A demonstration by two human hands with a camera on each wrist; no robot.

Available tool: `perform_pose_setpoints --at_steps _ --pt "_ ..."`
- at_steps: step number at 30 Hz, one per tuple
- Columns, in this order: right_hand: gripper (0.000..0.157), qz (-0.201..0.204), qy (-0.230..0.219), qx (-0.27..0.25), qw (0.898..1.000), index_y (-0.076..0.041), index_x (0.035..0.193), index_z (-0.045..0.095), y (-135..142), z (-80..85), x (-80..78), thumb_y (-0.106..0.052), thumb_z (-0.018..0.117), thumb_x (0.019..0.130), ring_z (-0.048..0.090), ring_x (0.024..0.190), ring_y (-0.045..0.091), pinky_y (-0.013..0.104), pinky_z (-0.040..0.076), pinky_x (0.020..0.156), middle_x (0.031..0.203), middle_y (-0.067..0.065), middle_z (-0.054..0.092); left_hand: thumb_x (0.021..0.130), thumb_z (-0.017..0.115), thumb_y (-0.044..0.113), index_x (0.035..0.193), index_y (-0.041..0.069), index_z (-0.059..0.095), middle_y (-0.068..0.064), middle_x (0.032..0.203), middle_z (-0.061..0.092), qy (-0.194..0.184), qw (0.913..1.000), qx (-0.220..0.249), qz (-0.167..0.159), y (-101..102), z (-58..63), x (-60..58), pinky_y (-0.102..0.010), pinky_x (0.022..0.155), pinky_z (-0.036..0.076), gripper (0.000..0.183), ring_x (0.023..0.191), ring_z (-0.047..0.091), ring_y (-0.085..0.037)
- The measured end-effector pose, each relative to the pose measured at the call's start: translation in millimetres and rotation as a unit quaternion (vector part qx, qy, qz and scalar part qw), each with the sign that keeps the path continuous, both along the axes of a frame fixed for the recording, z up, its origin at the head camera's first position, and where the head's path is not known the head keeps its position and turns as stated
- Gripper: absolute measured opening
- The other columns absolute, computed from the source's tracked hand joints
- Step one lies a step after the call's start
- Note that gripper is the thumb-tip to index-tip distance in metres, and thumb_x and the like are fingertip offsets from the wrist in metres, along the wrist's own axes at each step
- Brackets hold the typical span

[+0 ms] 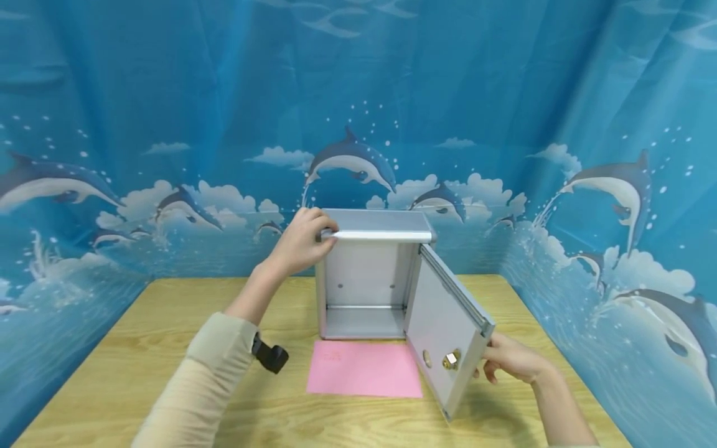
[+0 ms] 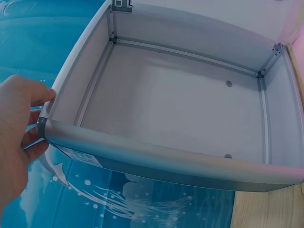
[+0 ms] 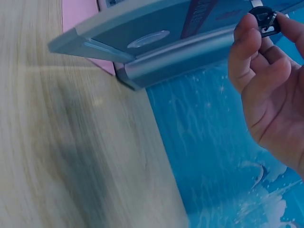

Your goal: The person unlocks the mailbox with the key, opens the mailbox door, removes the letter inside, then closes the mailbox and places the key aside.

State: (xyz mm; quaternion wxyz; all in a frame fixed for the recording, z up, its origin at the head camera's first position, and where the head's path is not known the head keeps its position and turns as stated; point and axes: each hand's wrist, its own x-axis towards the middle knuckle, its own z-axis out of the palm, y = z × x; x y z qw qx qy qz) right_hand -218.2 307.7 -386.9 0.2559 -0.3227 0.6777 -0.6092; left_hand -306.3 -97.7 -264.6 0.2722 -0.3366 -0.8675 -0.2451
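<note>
A silver-grey metal box (image 1: 372, 224) stands upright on the table, its hinged door (image 1: 442, 317) swung open to the right. My left hand (image 1: 302, 239) holds the box's upper left corner; in the left wrist view, thumb and fingers (image 2: 34, 137) lie on either side of the edge. Behind the door is my right hand (image 1: 515, 358). The right wrist view shows it pinching a black-headed key (image 3: 266, 21) at the door's outer face. On the door's inner side are a brass lock (image 1: 450, 359) and an oval hole (image 1: 427, 358).
A pink sheet of paper (image 1: 364, 370) lies on the wooden table (image 1: 269, 410) in front of the box, partly under the open door. A blue curtain with dolphins (image 1: 224, 124) surrounds the table at the back and sides. A black strap (image 1: 270, 354) hangs at the left wrist.
</note>
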Motion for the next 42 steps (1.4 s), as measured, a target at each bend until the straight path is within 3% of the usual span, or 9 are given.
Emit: perform_pose_setpoints --at_steps 7,15,22,31,37,42 --pt "0.021 0.035 0.026 0.064 0.997 0.004 0.101 0.060 -26.5 10.5 0.5 -0.005 0.042 0.097 0.058 0.066 0.008 0.027 0.049 0.043 0.081 0.006 0.063 0.086 0.064 0.009 0.096 0.006 0.068 -0.006 0.096 0.060 0.002 1.0000 -0.006 0.000 -0.8 -0.7 -0.1 -0.038 0.074 0.039 0.011 0.086 0.046 -0.023" --pt "0.019 0.068 0.067 0.095 0.991 0.003 0.102 0.060 -55.5 13.7 -1.3 -0.007 0.044 0.097 0.058 0.068 0.008 0.030 0.050 0.044 0.083 0.028 0.058 0.086 0.064 0.009 0.097 0.006 0.067 -0.006 0.097 0.060 0.005 0.9999 -0.013 0.007 -0.5 -1.8 0.5 -0.039 0.077 0.040 0.011 0.090 0.048 -0.024" --pt "0.021 0.082 0.086 0.107 0.987 -0.001 0.109 0.060 -82.4 15.9 -3.5 -0.009 0.046 0.096 0.059 0.070 0.009 0.036 0.051 0.047 0.086 0.016 0.063 0.086 0.065 0.011 0.098 0.007 0.068 -0.006 0.098 0.061 0.000 0.9998 -0.017 0.012 -1.1 -0.9 2.1 -0.040 0.077 0.041 0.013 0.091 0.048 -0.024" --pt "0.027 0.039 0.091 0.148 0.984 0.006 0.106 0.058 -114.3 16.5 -6.0 -0.018 0.052 0.094 0.060 0.070 0.012 0.030 0.052 0.054 0.085 0.008 0.065 0.087 0.065 0.011 0.097 0.007 0.068 -0.006 0.098 0.061 0.005 0.9999 -0.014 0.002 -1.2 0.7 2.5 -0.039 0.078 0.040 0.012 0.090 0.049 -0.023" --pt "0.028 -0.006 0.081 0.155 0.985 0.005 0.104 0.058 -135.8 16.5 -7.1 -0.021 0.054 0.093 0.059 0.070 0.016 0.029 0.052 0.055 0.083 0.013 0.064 0.087 0.064 0.011 0.099 0.007 0.068 -0.006 0.100 0.061 -0.009 0.9996 -0.028 0.004 -1.0 5.2 3.4 -0.039 0.080 0.040 0.013 0.093 0.049 -0.023" --pt "0.023 -0.036 0.118 0.162 0.979 0.001 0.100 0.059 -153.1 16.2 -10.2 -0.020 0.055 0.093 0.061 0.069 0.027 0.030 0.052 0.054 0.079 0.016 0.064 0.088 0.063 0.010 0.101 0.007 0.068 -0.006 0.101 0.061 -0.018 0.9991 -0.038 0.003 -2.8 8.9 3.8 -0.039 0.081 0.040 0.014 0.094 0.049 -0.023"
